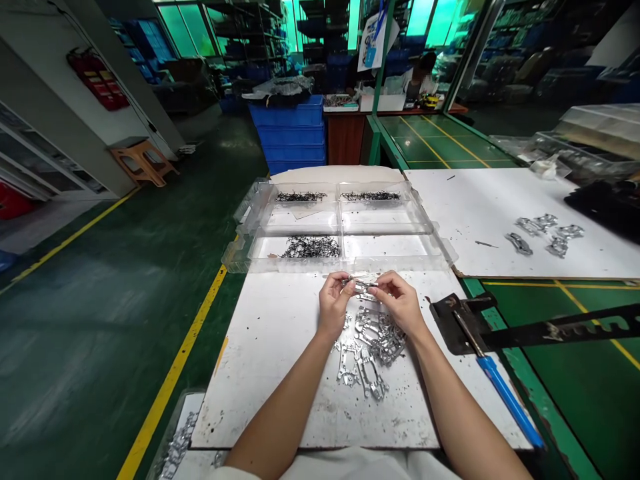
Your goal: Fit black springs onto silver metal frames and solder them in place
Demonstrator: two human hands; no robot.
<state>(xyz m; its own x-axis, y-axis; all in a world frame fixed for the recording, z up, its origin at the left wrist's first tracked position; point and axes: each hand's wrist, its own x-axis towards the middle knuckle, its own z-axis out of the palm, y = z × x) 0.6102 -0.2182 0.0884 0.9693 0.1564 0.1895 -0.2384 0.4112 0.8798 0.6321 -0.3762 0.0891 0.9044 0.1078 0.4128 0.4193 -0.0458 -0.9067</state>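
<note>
Both hands meet above the white tabletop point(280, 333), just in front of the clear plastic tray point(340, 265). My left hand point(336, 300) pinches the left end of a small silvery metal part point(361, 287), and my right hand point(401, 303) grips its right end. Under and between my forearms lies a loose pile of similar metal parts point(373, 337), flat on the table. Small black pieces point(311, 247) fill the tray's front left compartment, and more point(370, 196) lie along its back compartments.
A blue-handled tool point(507, 400) and a black metal bracket point(457, 323) lie at the right edge. Several metal parts point(557, 247) rest on the right-hand table point(480, 220). Blue crates point(295, 137) stand behind the tray. A person point(419, 83) sits far back.
</note>
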